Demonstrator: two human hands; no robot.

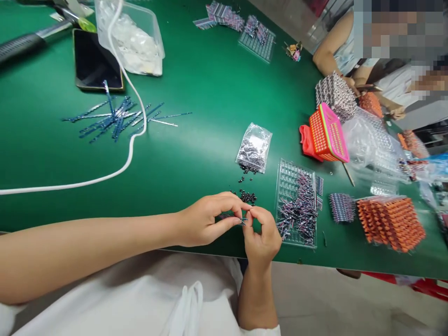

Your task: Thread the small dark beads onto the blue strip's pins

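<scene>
Near the table's front edge, my left hand (206,219) pinches several thin dark strands (229,215) between thumb and fingers. My right hand (261,233) meets it fingertip to fingertip, its thumb and index finger closed at the ends of the strands; what exactly they pinch is too small to tell. Small dark beads (248,197) lie just beyond the fingertips, with a clear bag of beads (254,148) behind them. Beside my right hand a clear ribbed tray (287,179) holds a heap of thin purple and dark pieces (301,210).
Orange stacked pieces (392,221) and a pink-orange basket (329,134) stand at right. A white cable (130,156) curves past blue strips (119,116), a phone (96,63) and a plastic tub (159,42) at left. Another person's arm (327,51) rests at the far right.
</scene>
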